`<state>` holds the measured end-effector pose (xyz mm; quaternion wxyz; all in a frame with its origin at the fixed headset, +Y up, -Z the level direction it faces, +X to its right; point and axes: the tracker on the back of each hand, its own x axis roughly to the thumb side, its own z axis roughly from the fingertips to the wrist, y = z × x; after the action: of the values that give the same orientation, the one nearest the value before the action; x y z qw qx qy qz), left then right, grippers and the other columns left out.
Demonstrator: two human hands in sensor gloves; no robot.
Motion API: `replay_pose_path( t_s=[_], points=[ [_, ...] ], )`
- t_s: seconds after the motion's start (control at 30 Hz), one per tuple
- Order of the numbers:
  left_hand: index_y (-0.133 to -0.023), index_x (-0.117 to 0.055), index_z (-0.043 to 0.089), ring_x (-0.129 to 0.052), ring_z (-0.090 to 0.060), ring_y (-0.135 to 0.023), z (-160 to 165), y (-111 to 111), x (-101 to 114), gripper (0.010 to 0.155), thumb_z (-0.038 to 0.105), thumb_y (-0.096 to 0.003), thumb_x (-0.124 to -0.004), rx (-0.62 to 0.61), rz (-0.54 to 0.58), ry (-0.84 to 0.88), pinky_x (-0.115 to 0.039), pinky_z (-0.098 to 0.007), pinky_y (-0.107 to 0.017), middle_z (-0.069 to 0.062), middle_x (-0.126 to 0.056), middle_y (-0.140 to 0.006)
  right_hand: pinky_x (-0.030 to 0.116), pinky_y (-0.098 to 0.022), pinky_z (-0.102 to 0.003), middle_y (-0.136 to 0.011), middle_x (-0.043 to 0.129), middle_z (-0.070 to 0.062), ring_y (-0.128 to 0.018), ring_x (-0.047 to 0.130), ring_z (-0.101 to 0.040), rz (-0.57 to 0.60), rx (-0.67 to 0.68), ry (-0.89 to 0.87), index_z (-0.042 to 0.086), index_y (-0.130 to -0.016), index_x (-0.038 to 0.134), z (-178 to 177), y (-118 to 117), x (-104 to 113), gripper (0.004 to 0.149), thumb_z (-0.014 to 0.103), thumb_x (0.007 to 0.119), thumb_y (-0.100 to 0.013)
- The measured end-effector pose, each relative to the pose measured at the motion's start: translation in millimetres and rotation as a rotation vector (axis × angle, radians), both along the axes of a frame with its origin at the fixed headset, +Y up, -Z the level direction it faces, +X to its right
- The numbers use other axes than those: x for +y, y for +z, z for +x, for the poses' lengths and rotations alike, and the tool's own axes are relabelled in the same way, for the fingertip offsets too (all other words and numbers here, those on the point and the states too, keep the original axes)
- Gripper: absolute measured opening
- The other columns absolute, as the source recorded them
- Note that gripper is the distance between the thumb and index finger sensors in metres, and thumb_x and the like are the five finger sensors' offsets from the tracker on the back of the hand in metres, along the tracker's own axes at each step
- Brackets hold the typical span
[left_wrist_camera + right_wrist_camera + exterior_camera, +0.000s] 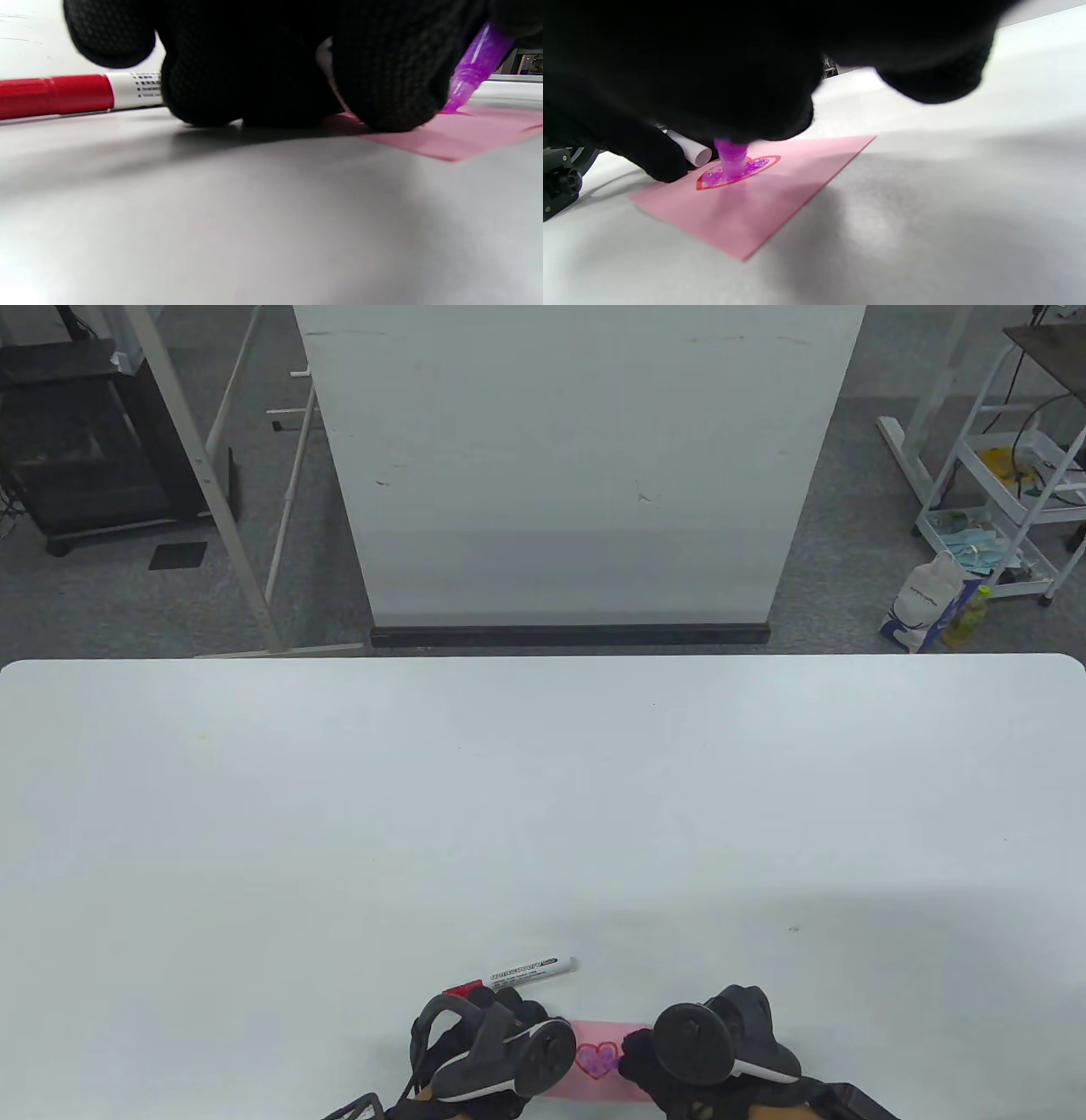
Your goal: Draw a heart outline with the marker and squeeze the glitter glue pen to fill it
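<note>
A pink paper lies at the table's near edge, with a red heart outline partly filled with purple glitter. My right hand grips the purple glitter glue pen upright, its tip down inside the heart. My left hand rests its fingertips on the left edge of the paper and on the table, holding nothing. The red-capped white marker lies on the table just beyond the left hand, also in the left wrist view.
The white table stretches far beyond the hands. A white board stands on the floor behind the table, and a trolley stands at the back right.
</note>
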<state>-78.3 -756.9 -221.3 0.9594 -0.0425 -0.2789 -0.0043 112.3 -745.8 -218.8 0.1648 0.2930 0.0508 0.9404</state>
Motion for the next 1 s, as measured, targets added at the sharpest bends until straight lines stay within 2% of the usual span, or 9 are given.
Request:
replay_pose_path(
  t_s=[0.1,0.3,0.5,0.67,0.87,1.0],
  points=[
    [-0.081,-0.089,0.029,-0.098,-0.027,-0.059,0.0,0.1,0.0,0.045,0.045,-0.0386,-0.091,0.000,0.001,-0.001,-0.075,-0.057,-0.058,0.001,-0.101,-0.068,0.094,-0.032,-0.037,-0.007,0.103,0.004,0.008,0.096,-0.010,0.057,-0.036,0.029,0.007,-0.059,0.100,1.5,-0.7,1.5,0.041,0.039,0.087,-0.037],
    [-0.081,-0.090,0.029,-0.098,-0.027,-0.059,0.0,0.1,0.0,0.045,0.045,-0.0387,-0.091,0.000,0.001,-0.001,-0.075,-0.057,-0.058,0.001,-0.101,-0.068,0.093,-0.032,-0.038,-0.006,0.102,0.003,0.008,0.095,-0.011,-0.024,0.015,0.003,0.007,-0.058,0.101,3.4,-0.6,0.9,0.041,0.039,0.087,-0.036],
    [-0.081,-0.089,0.029,-0.098,-0.027,-0.059,-0.2,0.2,0.0,0.045,0.045,-0.0387,-0.091,0.000,0.001,-0.001,-0.075,-0.057,-0.058,0.001,-0.101,-0.068,0.093,-0.032,-0.038,-0.007,0.102,0.004,0.008,0.095,-0.011,0.051,-0.044,0.030,0.007,-0.059,0.100,4.7,-2.7,2.2,0.041,0.040,0.087,-0.037],
    [-0.081,-0.089,0.029,-0.098,-0.027,-0.059,0.0,0.1,0.0,0.045,0.045,-0.0387,-0.091,0.000,0.000,0.000,-0.075,-0.057,-0.058,0.001,-0.101,-0.068,0.093,-0.032,-0.038,-0.006,0.102,0.004,0.009,0.095,-0.011,-0.019,0.016,0.014,0.007,-0.058,0.101,4.4,-1.4,1.9,0.041,0.039,0.087,-0.036],
    [-0.081,-0.089,0.029,-0.098,-0.027,-0.059,0.1,0.1,0.0,0.045,0.045,-0.0387,-0.091,0.000,0.002,-0.002,-0.075,-0.057,-0.058,0.001,-0.101,-0.068,0.093,-0.032,-0.037,-0.007,0.102,0.004,0.008,0.095,-0.011,0.049,-0.036,0.035,0.007,-0.059,0.100,4.1,-2.1,2.3,0.041,0.040,0.087,-0.037],
    [-0.081,-0.090,0.029,-0.098,-0.027,-0.059,0.1,-0.1,0.0,0.045,0.045,-0.0385,-0.091,0.001,0.000,0.000,-0.075,-0.057,-0.058,0.001,-0.101,-0.068,0.093,-0.032,-0.037,-0.006,0.102,0.004,0.009,0.095,-0.011,-0.010,0.015,0.019,0.007,-0.058,0.101,4.1,-0.5,1.8,0.041,0.040,0.087,-0.036]
  ],
)
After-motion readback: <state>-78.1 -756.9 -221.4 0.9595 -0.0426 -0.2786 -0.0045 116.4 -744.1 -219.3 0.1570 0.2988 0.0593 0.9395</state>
